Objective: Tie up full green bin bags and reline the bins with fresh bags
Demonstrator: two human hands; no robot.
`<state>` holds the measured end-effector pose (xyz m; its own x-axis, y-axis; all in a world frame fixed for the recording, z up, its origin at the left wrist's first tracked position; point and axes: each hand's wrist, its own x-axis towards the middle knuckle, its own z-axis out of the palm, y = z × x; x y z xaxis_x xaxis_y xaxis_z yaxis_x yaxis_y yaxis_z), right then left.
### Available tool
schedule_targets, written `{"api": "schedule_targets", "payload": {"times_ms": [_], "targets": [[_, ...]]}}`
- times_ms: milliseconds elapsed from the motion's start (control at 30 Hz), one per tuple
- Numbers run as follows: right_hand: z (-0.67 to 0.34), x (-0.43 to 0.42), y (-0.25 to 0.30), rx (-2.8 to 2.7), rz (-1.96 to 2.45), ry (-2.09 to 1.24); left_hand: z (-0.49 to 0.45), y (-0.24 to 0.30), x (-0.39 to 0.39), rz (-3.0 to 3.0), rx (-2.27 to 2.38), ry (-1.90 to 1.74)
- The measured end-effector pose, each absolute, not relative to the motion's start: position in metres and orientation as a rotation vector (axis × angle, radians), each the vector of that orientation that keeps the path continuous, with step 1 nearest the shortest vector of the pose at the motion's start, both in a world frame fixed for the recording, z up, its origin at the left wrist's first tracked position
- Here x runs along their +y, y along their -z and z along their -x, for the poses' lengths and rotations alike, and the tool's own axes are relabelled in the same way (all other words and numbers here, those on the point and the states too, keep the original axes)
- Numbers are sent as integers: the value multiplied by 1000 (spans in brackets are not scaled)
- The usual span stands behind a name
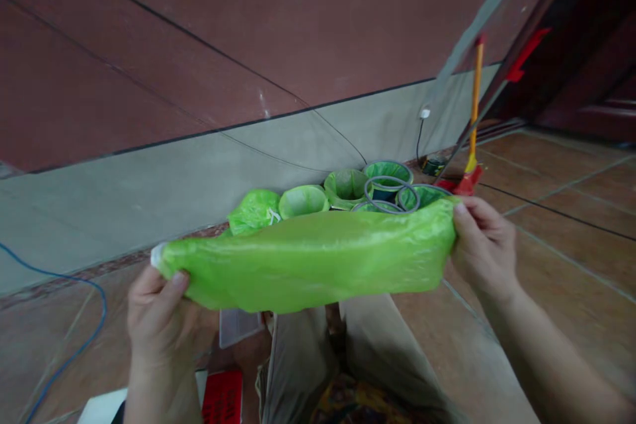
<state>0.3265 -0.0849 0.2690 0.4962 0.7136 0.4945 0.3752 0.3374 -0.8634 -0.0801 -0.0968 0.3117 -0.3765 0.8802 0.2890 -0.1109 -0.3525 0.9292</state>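
A bright green plastic bin bag is stretched sideways in front of me, over my knees. My left hand pinches its left end, where a white bit shows at the corner. The right end is gripped between the thumb and fingers of my right hand. Beyond the bag, several bins lined with green bags stand against the wall, among them a pale green one and a dark one. A loose grey ring rests across the bins. The bag hides their lower parts.
A green bag with white ties sits left of the bins. A red broom with a yellow handle leans at the right. A blue cable crosses the left floor. By my legs are a clear plastic tray and a red box.
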Motion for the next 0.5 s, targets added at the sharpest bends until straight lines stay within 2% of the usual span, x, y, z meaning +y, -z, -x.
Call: {"api": "schedule_targets", "payload": {"times_ms": [133,233,367,500], "targets": [[-325,-86,-270,-1031,1381,-222,94,-291,-96,-1253,1358,-1600],[-336,-79,-252,-1068,1459,-346,97,-274,-98,-1295,1397,-1305],[-352,-62,-193,-1122,1522,-500,89,-242,-100,-1107,1365,-1046],[-343,-66,-130,-965,1646,-891,83,-197,-99,-958,1355,-975]]}}
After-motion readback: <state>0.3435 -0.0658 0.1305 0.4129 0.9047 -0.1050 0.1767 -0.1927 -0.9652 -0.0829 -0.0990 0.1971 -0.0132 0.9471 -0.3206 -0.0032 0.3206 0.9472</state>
